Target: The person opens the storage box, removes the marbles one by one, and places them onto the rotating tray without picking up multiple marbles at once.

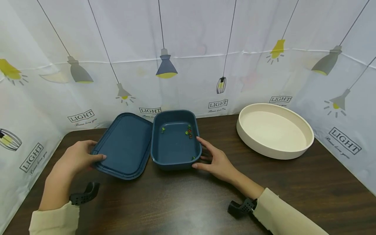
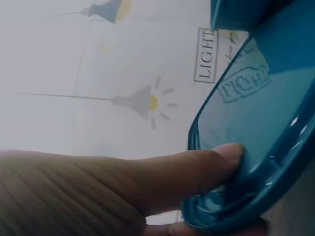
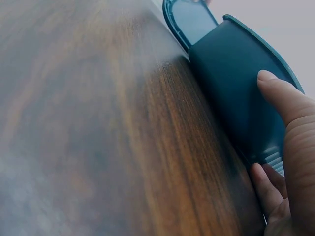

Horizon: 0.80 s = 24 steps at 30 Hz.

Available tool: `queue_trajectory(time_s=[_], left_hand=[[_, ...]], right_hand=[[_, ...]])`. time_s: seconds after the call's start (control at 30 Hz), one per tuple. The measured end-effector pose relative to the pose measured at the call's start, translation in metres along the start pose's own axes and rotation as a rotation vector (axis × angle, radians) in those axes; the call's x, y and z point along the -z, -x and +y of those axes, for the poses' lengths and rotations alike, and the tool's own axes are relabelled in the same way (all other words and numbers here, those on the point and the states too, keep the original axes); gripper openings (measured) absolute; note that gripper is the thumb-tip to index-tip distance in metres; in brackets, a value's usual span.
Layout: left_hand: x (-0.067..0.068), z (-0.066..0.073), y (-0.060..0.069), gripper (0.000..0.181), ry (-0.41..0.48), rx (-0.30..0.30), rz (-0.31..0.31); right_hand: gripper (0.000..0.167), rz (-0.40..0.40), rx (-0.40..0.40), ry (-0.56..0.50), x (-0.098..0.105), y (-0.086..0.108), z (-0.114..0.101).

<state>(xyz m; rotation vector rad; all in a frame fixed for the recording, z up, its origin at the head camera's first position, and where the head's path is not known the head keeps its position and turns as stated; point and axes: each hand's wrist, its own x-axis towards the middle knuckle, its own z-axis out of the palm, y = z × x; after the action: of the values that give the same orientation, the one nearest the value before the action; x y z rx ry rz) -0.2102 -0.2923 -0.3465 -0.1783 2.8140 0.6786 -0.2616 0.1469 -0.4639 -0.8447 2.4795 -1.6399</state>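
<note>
A white sheet (image 1: 199, 19) printed with hanging lamps and the word LIGHT stands behind and around a dark brown wood-grain counter (image 1: 182, 202). On it, left of centre, is a dark blue rectangular lid with rounded corners (image 1: 123, 143), set askew to a deep dark blue rectangular box (image 1: 173, 166) just to its right; whether their edges touch is hard to tell. The box sits upright and uncovered. Inside lie several tiny green and red pieces (image 1: 190, 131) — most clustered toward the right side, a green one at the far left and another in the near right corner; their exact kind is too small to make out.

The left hand (image 1: 77, 156) pinches the lid at its left edge, thumb on the upper face and fingers underneath, closed on that rim. The right hand (image 1: 217, 163) holds the box's near right corner — thumb pressed to the front wall, fingers spread along the right side. A cream round shallow tray (image 1: 261, 151) rests at the far right, well apart from the box. Both wrists wear black straps (image 1: 85, 193) beside cream sleeves (image 1: 55, 218).
</note>
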Motion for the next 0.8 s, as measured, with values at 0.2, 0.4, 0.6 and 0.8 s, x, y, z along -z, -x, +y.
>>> queue_trajectory(time_s=[0.2, 0.4, 0.6, 0.8], left_hand=[[-0.008, -0.008, -0.011, 0.089, 0.001, 0.014, -0.126], [-0.017, -0.012, -0.017, 0.074, 0.028, 0.031, -0.205], [-0.023, -0.014, -0.018, 0.044, 0.006, 0.044, -0.222], [-0.027, -0.013, -0.018, 0.043, -0.002, 0.064, -0.219]], right_hand=[[0.094, 0.000, -0.003, 0.006, 0.001, 0.001, -0.001], [0.091, 0.002, 0.000, 0.012, 0.001, 0.001, -0.001], [0.088, 0.002, -0.002, 0.019, 0.001, 0.001, 0.000], [0.088, 0.001, -0.003, 0.026, 0.000, 0.001, 0.001]])
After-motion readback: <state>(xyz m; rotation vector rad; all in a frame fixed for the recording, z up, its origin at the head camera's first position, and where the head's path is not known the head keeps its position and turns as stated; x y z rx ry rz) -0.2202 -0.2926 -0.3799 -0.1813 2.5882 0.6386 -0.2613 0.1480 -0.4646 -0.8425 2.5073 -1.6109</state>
